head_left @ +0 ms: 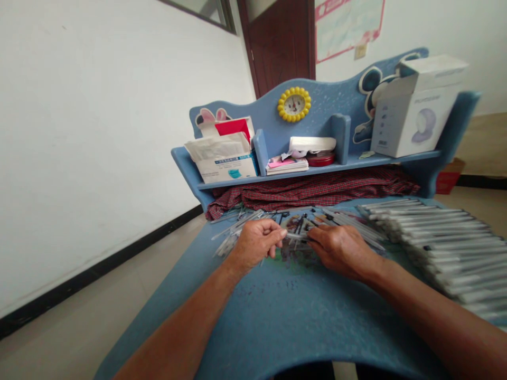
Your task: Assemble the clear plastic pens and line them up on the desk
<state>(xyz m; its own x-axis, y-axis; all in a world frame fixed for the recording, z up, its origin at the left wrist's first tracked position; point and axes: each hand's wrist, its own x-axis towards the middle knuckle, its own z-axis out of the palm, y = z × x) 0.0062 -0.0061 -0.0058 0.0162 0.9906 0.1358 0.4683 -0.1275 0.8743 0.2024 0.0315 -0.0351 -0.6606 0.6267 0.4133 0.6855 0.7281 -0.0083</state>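
Observation:
My left hand (261, 238) is closed in a pinch on one end of a clear pen barrel (296, 236), which points right toward my other hand. My right hand (338, 247) has its fingers pressed together at the barrel's far end; what they grip there is hidden. Behind and between the hands lie small black pen parts (300, 222). Loose clear barrels (233, 235) are spread left of my left hand, and another batch of clear tubes (358, 227) lies beyond my right hand.
A large stack of pens (447, 237) covers the desk's right side. Along the back of the blue desk (253, 327) lies a checked cloth (309, 189), under a shelf holding a mask box (225, 163), papers (285, 166), a red round tin (320, 158) and a tall white box (420, 113).

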